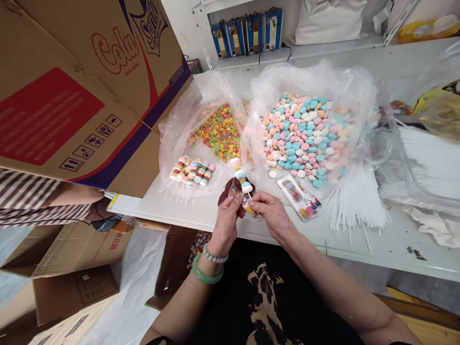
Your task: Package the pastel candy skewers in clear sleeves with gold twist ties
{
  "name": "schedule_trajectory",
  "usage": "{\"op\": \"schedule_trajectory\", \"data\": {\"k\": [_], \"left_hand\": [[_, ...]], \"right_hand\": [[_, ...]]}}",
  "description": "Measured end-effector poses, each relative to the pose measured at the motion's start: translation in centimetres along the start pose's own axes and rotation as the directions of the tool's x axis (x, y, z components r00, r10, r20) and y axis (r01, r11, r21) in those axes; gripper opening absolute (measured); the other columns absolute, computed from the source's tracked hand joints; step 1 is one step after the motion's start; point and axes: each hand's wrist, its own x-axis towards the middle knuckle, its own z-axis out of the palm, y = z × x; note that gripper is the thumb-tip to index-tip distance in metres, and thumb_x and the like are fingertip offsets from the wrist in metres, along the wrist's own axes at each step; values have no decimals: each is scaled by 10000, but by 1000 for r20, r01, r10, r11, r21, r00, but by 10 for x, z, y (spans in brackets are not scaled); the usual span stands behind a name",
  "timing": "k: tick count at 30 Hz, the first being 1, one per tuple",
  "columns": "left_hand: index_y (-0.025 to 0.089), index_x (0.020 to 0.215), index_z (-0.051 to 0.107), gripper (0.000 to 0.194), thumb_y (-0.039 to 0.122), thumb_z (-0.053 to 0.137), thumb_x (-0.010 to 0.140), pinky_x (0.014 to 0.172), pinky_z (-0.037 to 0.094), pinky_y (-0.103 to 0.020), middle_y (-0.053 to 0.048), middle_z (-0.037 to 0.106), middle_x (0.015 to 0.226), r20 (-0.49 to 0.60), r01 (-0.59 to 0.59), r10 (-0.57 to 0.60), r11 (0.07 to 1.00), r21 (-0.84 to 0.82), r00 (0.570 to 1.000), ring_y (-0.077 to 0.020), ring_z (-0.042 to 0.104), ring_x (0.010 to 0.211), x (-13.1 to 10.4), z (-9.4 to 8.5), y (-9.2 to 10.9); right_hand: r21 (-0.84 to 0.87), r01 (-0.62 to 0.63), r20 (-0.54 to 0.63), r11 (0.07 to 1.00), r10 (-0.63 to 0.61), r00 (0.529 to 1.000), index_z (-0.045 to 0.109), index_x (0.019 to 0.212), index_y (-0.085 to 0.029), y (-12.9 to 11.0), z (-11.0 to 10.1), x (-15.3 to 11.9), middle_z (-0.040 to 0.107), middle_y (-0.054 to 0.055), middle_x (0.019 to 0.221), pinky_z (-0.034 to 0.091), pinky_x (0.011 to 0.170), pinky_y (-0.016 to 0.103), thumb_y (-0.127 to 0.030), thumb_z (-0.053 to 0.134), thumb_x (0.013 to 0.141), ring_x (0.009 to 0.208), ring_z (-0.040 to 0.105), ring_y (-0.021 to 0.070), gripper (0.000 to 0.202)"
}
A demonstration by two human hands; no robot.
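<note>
Head view, nearest: a pale-green beaded bracelet and a smooth, glossy jade-green bangle circle the left wrist.
Left hand: the left hand has its fingers pinched together on a small, crinkly clear plastic wrapper with coloured print.
Right hand: the right hand pinches the same wrapper at its other side; which fingers bear the stick, I cannot tell.
Candy skewer: between and just beyond the fingertips, over the table edge, a white-sticked candy skewer leans away, stacking rounded white, pale-blue, yellow and green pieces, smooth and matte.
Behind it: a dark-brown rounded object, partly hidden.
Table: a glossy white tabletop.
Right side: a fanned bundle of thin white sticks and a stack of flat printed plastic packets.
Left side: a cluster of striped candy skewers.
Bags: filmy clear plastic holds small multicoloured candy rings; another holds chalky pastel candy discs.
Farthest: blue boxes on a white metal shelf.
</note>
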Motion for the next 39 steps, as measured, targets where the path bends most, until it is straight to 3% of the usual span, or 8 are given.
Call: {"op": "schedule_trajectory", "data": {"k": [6,10,14,18,24,29,34,39], "left_hand": [[154,820,670,316,351,824,627,539,442,-227,13,637,672,-16,34,-36,991,-128,999,-98,557,548,19,-16,11],[127,750,657,318,268,866,557,577,459,-236,-3,649,657,-50,27,-37,981,-194,998,-104,578,564,24,-18,15],[136,721,644,327,367,844,606,578,458,-243,-1,645,643,-50,34,-49,964,-264,998,-106,572,558,26,-17,14],[133,694,632,358,451,792,663,505,417,-237,-6,620,601,4,64,-64,988,-141,998,-103,535,504,32,-28,17],[141,585,564,277,270,805,637,490,393,-205,39,554,530,-57,-53,43,981,-189,997,-65,482,465,32,-31,17],[139,744,646,105,227,681,789,625,509,-246,-20,675,699,-50,137,-166,920,-366,985,-116,617,620,32,-27,20],[138,791,660,137,211,584,880,564,502,-240,-33,667,682,12,275,-283,921,-275,959,-119,613,576,33,-39,27],[136,762,616,125,146,593,885,540,484,-191,-5,635,625,-85,325,-394,846,-422,915,-85,583,524,36,-38,29]], "right_hand": [[-240,108,24,965,-105,994,564,554,-200,9,-8,5,546,-30,592,366,640,271,-272,630,679,626,468,130,159],[-180,50,48,982,-42,998,572,566,-200,9,-4,3,554,-32,592,364,623,271,-278,641,663,612,467,128,142],[-95,-28,81,995,35,996,566,566,-197,4,2,1,555,-36,573,361,602,268,-290,674,625,583,453,118,154],[-88,-36,73,995,42,996,566,554,-194,4,-2,4,536,-39,544,320,577,262,-308,692,619,552,411,105,182],[-83,-50,77,995,57,995,563,568,-193,9,-6,6,520,-39,551,321,588,264,-323,697,622,563,415,107,194],[-95,-29,67,995,35,997,558,576,-194,7,-5,6,505,-44,556,316,579,258,-322,685,629,562,403,103,188],[-100,-27,70,995,34,997,565,587,-187,10,-15,9,560,-32,576,342,604,259,-321,686,644,584,458,110,190],[-120,-23,101,993,35,994,573,577,-193,16,-13,9,598,-20,573,368,615,271,-311,688,641,584,478,120,177]]}}
